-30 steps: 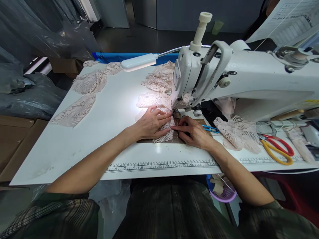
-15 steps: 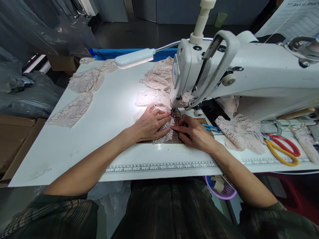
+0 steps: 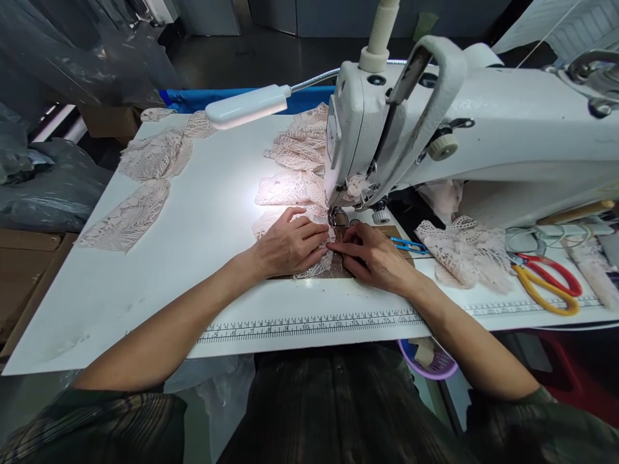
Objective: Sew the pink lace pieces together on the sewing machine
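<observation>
Pale pink lace fabric (image 3: 316, 265) lies under the presser foot (image 3: 333, 219) of a white sewing machine (image 3: 355, 129). My left hand (image 3: 290, 245) rests flat on this lace, fingers stretched toward the foot and fingertips just in front of it. From the other side, my right hand (image 3: 374, 258) reaches to the lace's right edge. Its index finger touches the edge, with the thumb below and the other fingers curled in. Part of the lace is hidden under my left hand. More gathered lace (image 3: 290, 188) spreads behind the needle area.
Blue thread snips (image 3: 409, 245) lie right of my right hand. Farther right are a lace piece (image 3: 467, 254) and scissors (image 3: 546, 283) with red and yellow handles. Lace pieces (image 3: 145, 193) lie at the table's left. A lamp (image 3: 249, 106) hangs above; a purple basket (image 3: 438, 367) sits below.
The whole view has shifted slightly. My left fingertips sit a little farther from the presser foot, toward me. My right hand keeps nearly the same place at the lace edge.
</observation>
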A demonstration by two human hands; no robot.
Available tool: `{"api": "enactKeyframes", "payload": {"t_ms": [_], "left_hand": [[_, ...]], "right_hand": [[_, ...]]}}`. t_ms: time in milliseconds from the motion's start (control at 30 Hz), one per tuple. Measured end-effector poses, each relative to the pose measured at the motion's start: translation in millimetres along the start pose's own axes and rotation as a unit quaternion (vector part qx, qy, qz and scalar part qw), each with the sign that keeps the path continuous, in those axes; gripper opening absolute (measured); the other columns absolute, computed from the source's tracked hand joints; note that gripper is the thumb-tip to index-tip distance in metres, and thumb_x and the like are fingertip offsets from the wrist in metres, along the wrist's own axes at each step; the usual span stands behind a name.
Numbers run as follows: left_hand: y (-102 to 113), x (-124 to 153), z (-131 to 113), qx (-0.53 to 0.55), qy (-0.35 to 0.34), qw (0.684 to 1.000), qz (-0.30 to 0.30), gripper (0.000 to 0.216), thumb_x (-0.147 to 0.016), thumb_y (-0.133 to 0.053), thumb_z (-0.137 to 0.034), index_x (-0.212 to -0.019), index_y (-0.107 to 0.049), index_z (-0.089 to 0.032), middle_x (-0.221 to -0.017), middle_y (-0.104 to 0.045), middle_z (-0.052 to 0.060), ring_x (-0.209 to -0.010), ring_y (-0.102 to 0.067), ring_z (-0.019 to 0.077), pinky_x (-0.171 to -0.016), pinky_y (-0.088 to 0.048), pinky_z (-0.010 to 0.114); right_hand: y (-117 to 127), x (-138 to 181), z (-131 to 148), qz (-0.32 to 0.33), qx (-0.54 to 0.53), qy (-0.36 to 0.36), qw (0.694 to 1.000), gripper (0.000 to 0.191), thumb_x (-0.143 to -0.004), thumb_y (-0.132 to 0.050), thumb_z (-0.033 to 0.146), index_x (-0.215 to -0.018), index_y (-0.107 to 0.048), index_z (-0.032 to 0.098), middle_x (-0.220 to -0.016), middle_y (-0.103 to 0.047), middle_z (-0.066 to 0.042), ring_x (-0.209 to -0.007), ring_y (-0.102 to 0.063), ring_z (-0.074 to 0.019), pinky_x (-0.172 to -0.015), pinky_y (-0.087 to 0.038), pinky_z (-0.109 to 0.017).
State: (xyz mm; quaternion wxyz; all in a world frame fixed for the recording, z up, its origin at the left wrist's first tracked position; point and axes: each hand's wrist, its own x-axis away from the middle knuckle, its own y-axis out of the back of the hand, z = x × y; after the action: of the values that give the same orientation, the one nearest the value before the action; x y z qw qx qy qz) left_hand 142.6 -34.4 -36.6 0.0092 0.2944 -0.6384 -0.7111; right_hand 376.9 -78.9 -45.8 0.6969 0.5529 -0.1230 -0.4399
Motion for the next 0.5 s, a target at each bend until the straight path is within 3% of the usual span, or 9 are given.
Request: {"api": "enactKeyframes", "payload": {"t_ms": [267,500], "left_hand": [[1.5,-0.5,1.3,0.013,0.003,1.000,-0.001,0.026,-0.094,-0.052,-0.030,-0.111,-0.068,-0.018,-0.116,-0.072,0.007,-0.089,-0.067,0.0204,-0.105,-0.040,0.055],[0.5,-0.9,4.9,-0.002,0.021,1.000,0.017,0.030,-0.094,-0.052,-0.032,-0.114,-0.067,-0.016,-0.124,-0.069,0.010,-0.094,-0.065,0.0248,-0.103,-0.041,0.057]], "right_hand": [[2.2,-3.5,2.8,-0.005,0.014,0.014,1.000,0.033,-0.089,-0.053,0.017,-0.115,-0.072,0.021,-0.102,-0.058,-0.013,-0.094,-0.055,-0.0252,-0.082,-0.050,-0.042],[2.7,-8.7,3.2,0.004,0.067,0.011,0.998,0.034,-0.091,-0.050,0.017,-0.117,-0.072,0.019,-0.098,-0.058,-0.014,-0.086,-0.055,-0.0242,-0.077,-0.051,-0.040]]}}
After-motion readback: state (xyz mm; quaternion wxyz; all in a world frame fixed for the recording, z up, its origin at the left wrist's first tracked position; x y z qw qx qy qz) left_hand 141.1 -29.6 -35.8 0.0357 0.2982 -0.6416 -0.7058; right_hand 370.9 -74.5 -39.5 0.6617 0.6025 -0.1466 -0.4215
